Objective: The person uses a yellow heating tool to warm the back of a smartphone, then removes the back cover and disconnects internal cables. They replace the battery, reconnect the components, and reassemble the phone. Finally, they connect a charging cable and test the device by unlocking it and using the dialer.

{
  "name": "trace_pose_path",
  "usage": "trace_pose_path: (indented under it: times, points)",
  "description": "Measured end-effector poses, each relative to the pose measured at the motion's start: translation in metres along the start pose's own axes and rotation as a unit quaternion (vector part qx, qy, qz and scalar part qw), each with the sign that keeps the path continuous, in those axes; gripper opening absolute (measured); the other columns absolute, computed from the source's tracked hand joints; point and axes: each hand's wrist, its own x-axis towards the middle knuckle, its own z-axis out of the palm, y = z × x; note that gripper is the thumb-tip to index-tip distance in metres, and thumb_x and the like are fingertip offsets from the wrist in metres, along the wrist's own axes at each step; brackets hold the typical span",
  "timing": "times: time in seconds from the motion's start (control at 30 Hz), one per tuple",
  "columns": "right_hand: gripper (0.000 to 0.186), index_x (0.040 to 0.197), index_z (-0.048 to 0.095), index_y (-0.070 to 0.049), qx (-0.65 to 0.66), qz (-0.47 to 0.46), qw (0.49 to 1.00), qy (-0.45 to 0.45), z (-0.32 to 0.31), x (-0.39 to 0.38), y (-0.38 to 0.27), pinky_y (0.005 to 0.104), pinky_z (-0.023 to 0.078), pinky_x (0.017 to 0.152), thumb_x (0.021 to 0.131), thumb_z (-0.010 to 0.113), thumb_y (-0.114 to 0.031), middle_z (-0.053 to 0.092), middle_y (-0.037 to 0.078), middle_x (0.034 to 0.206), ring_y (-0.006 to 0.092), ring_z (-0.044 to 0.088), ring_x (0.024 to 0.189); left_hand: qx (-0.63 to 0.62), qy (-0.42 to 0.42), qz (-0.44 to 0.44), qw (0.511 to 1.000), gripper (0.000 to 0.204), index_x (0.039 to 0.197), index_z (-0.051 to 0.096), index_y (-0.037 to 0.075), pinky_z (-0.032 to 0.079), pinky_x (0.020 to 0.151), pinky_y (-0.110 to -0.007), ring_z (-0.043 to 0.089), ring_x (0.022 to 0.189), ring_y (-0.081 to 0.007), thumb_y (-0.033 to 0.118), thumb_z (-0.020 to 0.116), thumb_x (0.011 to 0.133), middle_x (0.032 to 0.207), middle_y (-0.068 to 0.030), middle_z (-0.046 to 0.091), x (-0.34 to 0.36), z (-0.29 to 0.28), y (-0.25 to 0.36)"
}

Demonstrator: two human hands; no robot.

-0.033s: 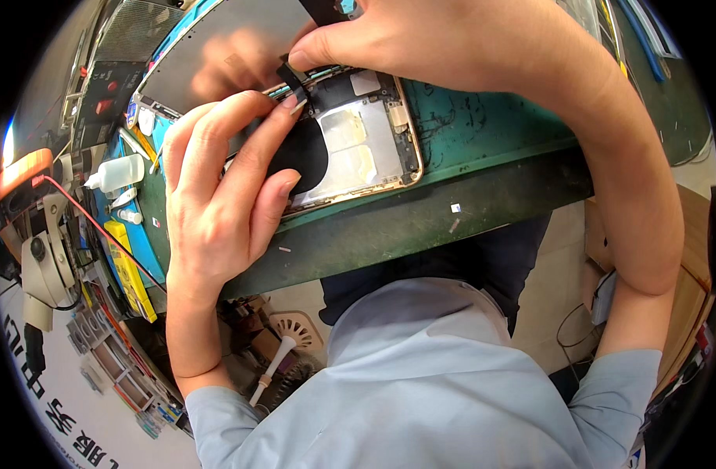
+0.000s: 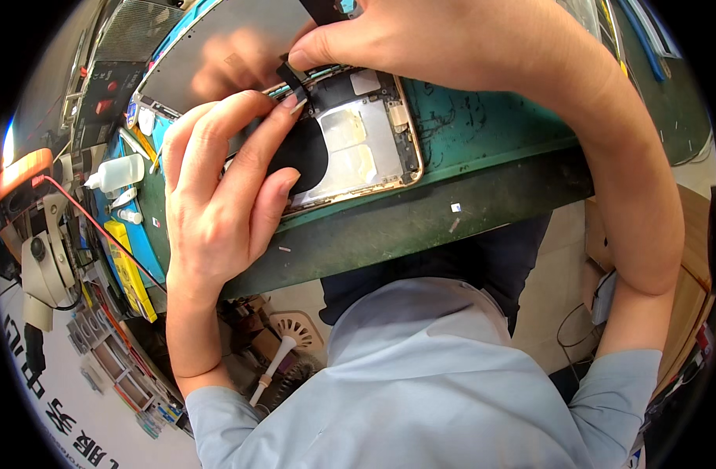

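A tablet-like device with a gold-edged housing (image 2: 415,160) lies opened up on the green mat, its inside showing pale pads and a dark round-edged area. Behind it leans a shiny metal-backed panel (image 2: 209,55) that mirrors fingers. Between the two runs a short black strip (image 2: 293,78). My left hand (image 2: 217,187) rests over the housing with fingers apart, its index fingertip pressing by the strip's near end. At the strip's far end, my right hand (image 2: 405,43) reaches in from the right and pinches it with the thumb; its other fingers are mostly hidden.
On the left are a white dropper bottle (image 2: 117,173), a yellow box (image 2: 129,270), an orange-grey device with a red cable (image 2: 100,230) and small tools. The green mat (image 2: 498,133) extends right. Blue-handled tools (image 2: 647,39) lie at the far right. Small scraps lie near the table's front edge.
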Motion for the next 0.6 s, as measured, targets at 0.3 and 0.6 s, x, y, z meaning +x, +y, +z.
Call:
trace_pose_path:
  times: [0.3, 0.6]
  points:
    - [0.041, 0.123, 0.061, 0.004, -0.005, -0.012, 1.000, -0.003, -0.017, -0.008, -0.020, 0.0447, 0.055, 0.087, 0.083, 0.066, -0.002, 0.070, 0.028, 0.104, 0.0432, 0.068, 0.102, 0.013, -0.011, 0.006, 1.000, 0.044, 0.124, 0.073, 0.003, 0.046, 0.098, -0.042, 0.057, 0.111, -0.0320, 0.026, 0.074, 0.087, 0.123, -0.0104, 0.063, 0.001, -0.003, 0.002]
    - [0.045, 0.127, 0.059, 0.003, -0.024, -0.025, 0.999, -0.010, -0.011, -0.004, -0.009, 0.0443, 0.054, 0.086, 0.082, 0.065, -0.004, 0.069, 0.027, 0.103, 0.0423, 0.068, 0.101, 0.018, -0.019, 0.021, 0.999, 0.043, 0.123, 0.072, 0.001, 0.048, 0.098, -0.041, 0.058, 0.112, -0.0308, 0.019, 0.075, 0.084, 0.125, -0.0093, 0.063, 0.005, -0.007, 0.003]
